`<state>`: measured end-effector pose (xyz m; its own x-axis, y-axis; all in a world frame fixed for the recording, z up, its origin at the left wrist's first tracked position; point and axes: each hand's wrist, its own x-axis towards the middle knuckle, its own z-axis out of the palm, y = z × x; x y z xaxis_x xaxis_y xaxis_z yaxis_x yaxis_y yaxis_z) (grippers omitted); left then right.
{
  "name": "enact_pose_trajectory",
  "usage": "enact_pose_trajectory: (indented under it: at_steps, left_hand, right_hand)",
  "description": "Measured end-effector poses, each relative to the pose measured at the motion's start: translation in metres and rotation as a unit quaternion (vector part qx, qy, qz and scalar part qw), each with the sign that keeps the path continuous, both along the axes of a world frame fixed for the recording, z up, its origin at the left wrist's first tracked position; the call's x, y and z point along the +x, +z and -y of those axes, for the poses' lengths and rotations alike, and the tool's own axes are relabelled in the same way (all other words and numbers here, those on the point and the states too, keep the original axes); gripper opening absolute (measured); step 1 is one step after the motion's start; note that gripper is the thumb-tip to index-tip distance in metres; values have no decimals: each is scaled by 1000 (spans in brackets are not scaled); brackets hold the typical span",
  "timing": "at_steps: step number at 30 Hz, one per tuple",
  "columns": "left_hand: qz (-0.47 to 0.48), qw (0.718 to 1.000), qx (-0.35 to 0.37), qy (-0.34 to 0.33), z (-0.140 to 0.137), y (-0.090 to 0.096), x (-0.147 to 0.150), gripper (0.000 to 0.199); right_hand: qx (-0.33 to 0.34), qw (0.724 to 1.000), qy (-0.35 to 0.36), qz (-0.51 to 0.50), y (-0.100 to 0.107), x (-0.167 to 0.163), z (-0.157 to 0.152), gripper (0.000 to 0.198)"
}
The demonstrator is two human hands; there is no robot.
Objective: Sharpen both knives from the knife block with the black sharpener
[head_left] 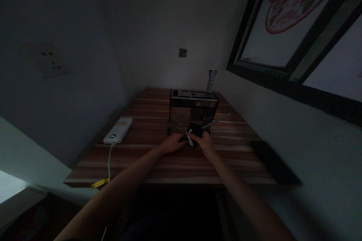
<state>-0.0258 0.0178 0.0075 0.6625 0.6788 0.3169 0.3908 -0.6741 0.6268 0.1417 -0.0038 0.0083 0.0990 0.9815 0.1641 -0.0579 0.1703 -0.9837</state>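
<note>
We hold a small black object (pixel 195 131) between our left hand (pixel 173 144) and right hand (pixel 206 144), both closed on it, just before the toaster (pixel 193 110) (a thin rod juts out); the handling looks midway.

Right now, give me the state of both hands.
Left hand: fingers curled on the small black object with a white tag.
Right hand: closed on the same black object.
</note>
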Motion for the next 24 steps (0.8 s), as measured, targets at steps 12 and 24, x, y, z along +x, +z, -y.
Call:
enact_pose_trajectory:
  at_steps: [12,24]
  left_hand:
    - [4,1000,-5,5,0,1,2,33]
    - [12,1000,0,2,4,6,5,32]
  right_hand:
    - [32,999,-7,8,5,0,-1,32]
    - [66,985,-114,-112,14,15,-7,33]
